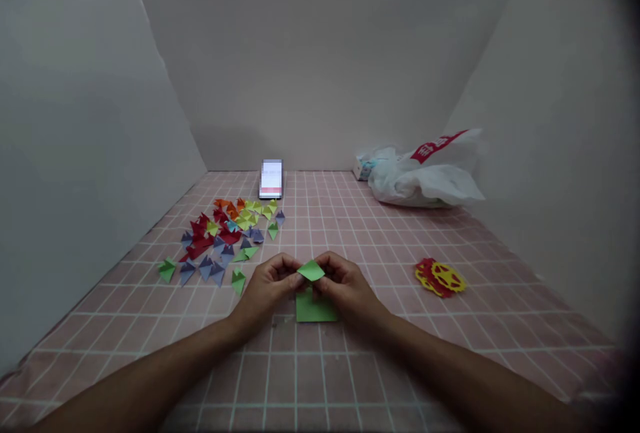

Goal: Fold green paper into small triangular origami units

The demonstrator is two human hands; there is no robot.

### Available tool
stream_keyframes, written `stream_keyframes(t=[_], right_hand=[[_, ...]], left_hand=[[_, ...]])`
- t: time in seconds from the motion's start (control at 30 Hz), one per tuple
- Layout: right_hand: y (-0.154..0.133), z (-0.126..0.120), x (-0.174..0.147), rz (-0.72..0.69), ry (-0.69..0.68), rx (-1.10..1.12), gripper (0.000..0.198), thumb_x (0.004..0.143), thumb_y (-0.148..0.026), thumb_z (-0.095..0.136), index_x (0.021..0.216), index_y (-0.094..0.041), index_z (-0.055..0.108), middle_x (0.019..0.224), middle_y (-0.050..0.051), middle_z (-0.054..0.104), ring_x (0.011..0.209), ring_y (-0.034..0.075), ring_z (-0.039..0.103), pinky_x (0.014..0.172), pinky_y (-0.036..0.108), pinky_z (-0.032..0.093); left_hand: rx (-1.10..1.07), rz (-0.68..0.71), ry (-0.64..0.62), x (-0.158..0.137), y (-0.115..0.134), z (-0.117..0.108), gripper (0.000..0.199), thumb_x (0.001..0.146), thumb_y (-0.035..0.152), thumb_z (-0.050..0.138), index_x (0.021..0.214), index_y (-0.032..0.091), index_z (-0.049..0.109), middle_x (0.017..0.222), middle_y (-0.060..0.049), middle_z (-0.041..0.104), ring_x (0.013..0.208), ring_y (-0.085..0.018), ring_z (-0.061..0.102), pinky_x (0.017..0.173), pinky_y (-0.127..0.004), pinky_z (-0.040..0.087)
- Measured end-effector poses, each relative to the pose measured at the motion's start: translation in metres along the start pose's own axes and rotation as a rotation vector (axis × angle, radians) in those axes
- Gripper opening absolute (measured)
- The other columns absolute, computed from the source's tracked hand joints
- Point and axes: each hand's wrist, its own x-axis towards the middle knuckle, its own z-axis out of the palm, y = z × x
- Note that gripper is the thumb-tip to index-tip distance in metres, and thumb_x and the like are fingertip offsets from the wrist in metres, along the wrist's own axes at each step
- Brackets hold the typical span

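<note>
Between my two hands is a small green paper piece [311, 271], shaped like a diamond from this angle. My left hand [274, 283] pinches its left corner between thumb and fingers. On the other side, my right hand [349, 288] grips the right corner the same way. Just below them lies a green paper square [317, 309] flat on the table, partly covered by my hands and the held piece. To the left, many folded paper pieces [220, 236] in red, orange, yellow, purple and green are spread in a loose cluster.
A pink tablecloth [320, 373] with a white grid covers the table. At the back stands a phone [271, 179] with a lit screen. A white plastic bag [425, 179] lies back right, beside a small box [361, 167]. Red and yellow gear-shaped pieces [440, 277] are piled at right.
</note>
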Motion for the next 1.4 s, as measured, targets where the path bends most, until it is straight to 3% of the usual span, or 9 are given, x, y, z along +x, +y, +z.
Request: stream_keyframes(t=[0.2,0.37,0.67,1.03,1.4], right_hand=[[0.0005,0.001,-0.0009,-0.044,0.014,0.065,0.014,0.074,-0.019,0.07,0.083,-0.02,0.06,0.073,-0.004,0.06,0.062,0.01,0.054,0.06,0.025,0.04],[0.0012,0.0016,-0.0017,0.012,0.041,0.069,0.015,0.076,-0.025,0.071,0.079,-0.02,0.057,0.065,-0.004,0.059,0.059,0.011,0.055,0.06,0.026,0.041],[0.0013,0.0037,-0.0016,0.026,0.058,0.061,0.016,0.075,-0.029,0.071,0.079,-0.021,0.057,0.067,-0.002,0.061,0.059,0.013,0.056,0.061,0.029,0.045],[0.0046,0.0026,-0.0017,0.032,0.057,0.114,0.012,0.075,-0.025,0.071,0.076,-0.019,0.061,0.062,-0.003,0.063,0.058,0.011,0.057,0.062,0.027,0.043],[0.0018,0.0039,-0.0015,0.001,0.079,0.033,0.011,0.073,-0.025,0.071,0.073,-0.021,0.061,0.064,-0.003,0.061,0.059,0.012,0.056,0.062,0.028,0.044]], left_hand=[[0.059,0.052,0.026,-0.0007,0.0005,0.0008,0.017,0.07,0.025,0.077,0.076,0.015,0.065,0.067,0.002,0.064,0.062,-0.011,0.057,0.062,-0.022,0.043],[0.051,0.01,0.015,-0.0015,-0.0006,0.0018,0.02,0.069,0.026,0.077,0.08,0.016,0.064,0.07,0.001,0.067,0.064,-0.012,0.059,0.062,-0.023,0.044],[0.133,0.051,0.07,-0.0016,-0.0014,0.0015,0.018,0.071,0.029,0.076,0.076,0.016,0.064,0.067,0.001,0.065,0.062,-0.013,0.059,0.06,-0.025,0.046],[0.198,0.111,0.098,-0.0047,0.003,0.0028,0.016,0.072,0.028,0.075,0.072,0.015,0.066,0.063,0.001,0.063,0.061,-0.012,0.056,0.059,-0.023,0.044],[0.27,0.166,0.112,-0.0076,0.0018,0.0045,0.011,0.077,0.026,0.07,0.073,0.017,0.065,0.064,0.001,0.061,0.062,-0.013,0.056,0.06,-0.024,0.045]])
